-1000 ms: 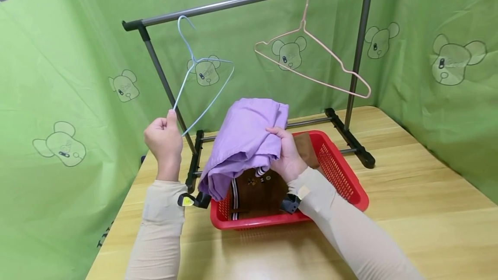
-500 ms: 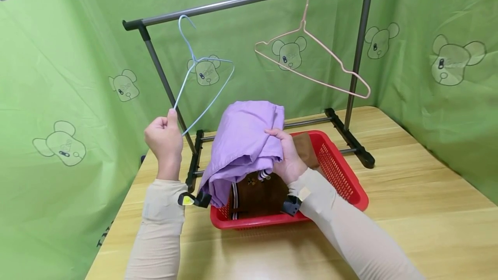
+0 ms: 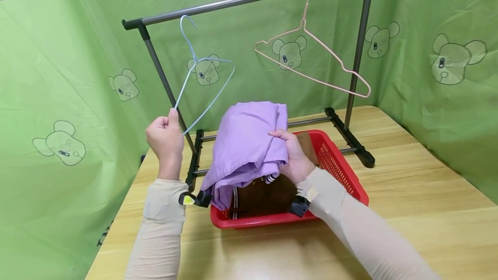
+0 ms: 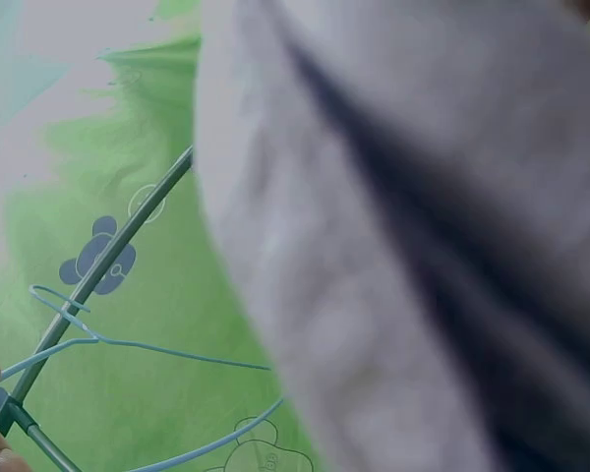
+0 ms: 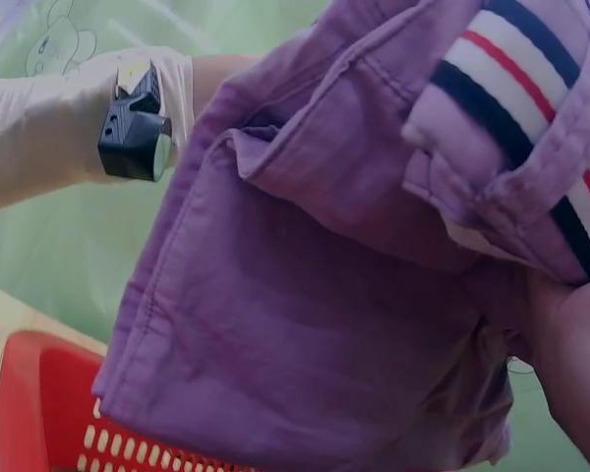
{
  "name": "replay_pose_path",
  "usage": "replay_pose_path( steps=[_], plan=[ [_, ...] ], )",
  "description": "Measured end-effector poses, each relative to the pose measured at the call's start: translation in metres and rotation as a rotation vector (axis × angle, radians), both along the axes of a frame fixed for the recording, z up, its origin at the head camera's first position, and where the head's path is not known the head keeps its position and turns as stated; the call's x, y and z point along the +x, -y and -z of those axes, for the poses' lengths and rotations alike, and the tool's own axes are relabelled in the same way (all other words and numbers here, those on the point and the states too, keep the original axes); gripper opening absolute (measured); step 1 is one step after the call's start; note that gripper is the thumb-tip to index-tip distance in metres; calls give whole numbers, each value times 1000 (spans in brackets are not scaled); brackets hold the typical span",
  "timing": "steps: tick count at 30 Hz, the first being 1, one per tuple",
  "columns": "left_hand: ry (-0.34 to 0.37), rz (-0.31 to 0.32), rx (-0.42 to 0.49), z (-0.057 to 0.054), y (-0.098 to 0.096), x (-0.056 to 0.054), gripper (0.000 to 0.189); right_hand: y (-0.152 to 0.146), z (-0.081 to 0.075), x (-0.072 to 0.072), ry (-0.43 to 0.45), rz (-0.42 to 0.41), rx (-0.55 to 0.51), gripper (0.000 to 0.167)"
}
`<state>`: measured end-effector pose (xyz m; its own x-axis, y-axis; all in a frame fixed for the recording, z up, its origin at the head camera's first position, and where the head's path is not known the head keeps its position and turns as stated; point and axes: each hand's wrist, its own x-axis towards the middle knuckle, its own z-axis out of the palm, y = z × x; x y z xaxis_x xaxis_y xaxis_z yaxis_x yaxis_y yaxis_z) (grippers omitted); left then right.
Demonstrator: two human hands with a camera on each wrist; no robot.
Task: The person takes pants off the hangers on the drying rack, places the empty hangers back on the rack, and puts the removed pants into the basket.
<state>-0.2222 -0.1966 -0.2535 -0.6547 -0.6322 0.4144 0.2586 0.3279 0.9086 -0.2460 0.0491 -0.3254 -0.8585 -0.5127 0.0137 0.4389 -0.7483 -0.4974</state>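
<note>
In the head view, my left hand (image 3: 166, 141) grips the lower left corner of a light blue wire hanger (image 3: 186, 81), thumb pointing up. The hanger's hook is in front of the rack's rail; I cannot tell whether it touches. My right hand (image 3: 295, 154) holds a folded purple garment (image 3: 245, 137), thumb on top, over a red basket (image 3: 256, 220). A navy, white and red striped band (image 5: 516, 74) runs through a loop of the garment in the right wrist view. Blurred cloth (image 4: 374, 295) fills much of the left wrist view. My right fingers are hidden under the cloth.
A dark metal rack (image 3: 249, 0) stands on the wooden table (image 3: 420, 176). From its rail hangs a pink hanger (image 3: 311, 79). A brown garment with white stripes (image 3: 268, 198) lies in the basket. Green patterned curtain (image 3: 70, 98) surrounds the table.
My right hand has shifted slightly right, and the purple garment's near part has drawn in to the right. The left hand and blue hanger have barely moved, edging a little right.
</note>
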Motion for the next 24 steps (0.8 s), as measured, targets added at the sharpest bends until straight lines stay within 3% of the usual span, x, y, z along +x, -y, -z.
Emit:
replay_pose_path(
  steps=[13, 16, 21, 24],
  plan=[
    [-3, -22, -11, 3, -1, -2, 39, -25, 4, 2, 6, -60, 78, 89],
    [-5, -28, -12, 4, -2, -2, 40, -30, 5, 3, 2, -80, 100, 77],
    [-2, -32, -13, 5, -3, -2, 39, -37, 5, 8, 6, -115, 133, 40],
    [-2, -34, -19, 5, -4, -2, 39, -43, 7, 7, 11, -123, 151, 39]
  ],
)
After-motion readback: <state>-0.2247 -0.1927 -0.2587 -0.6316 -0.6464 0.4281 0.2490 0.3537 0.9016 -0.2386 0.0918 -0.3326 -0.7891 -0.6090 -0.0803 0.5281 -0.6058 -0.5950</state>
